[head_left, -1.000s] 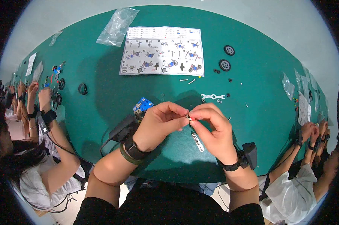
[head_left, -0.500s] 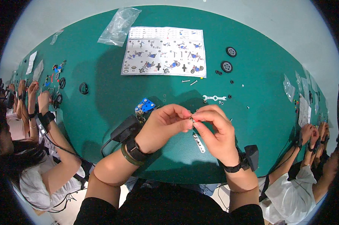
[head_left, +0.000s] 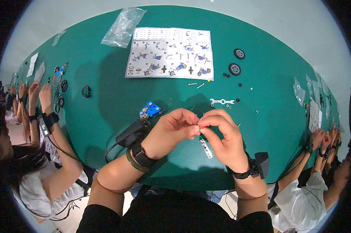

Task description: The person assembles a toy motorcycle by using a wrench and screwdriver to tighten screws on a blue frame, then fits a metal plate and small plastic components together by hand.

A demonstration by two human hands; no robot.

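Observation:
Fingertip to fingertip, my left hand [head_left: 174, 126] and my right hand [head_left: 224, 136] pinch a small red-and-metal part [head_left: 201, 127] between them. Most of that part is hidden by the fingers; a bit of red shows at the right thumb and index finger. Just below the fingertips lies a metal strip with holes [head_left: 207, 149] on the table. Beyond my left wrist sits a blue perforated assembly [head_left: 150, 110] with bolts, its near end partly behind the hand and the wrist device.
A printed instruction sheet [head_left: 169, 54] lies ahead, with a plastic bag [head_left: 124, 28] at its left. To the right are two wheels [head_left: 234, 69], a flat spanner [head_left: 222, 101], two bolts [head_left: 200, 86] and small nuts. A black tyre [head_left: 86, 91] lies left. People work at both sides.
My hands stay almost in place, with slight finger shifts around the small part. At the left, a neighbouring person's hands have moved up a little.

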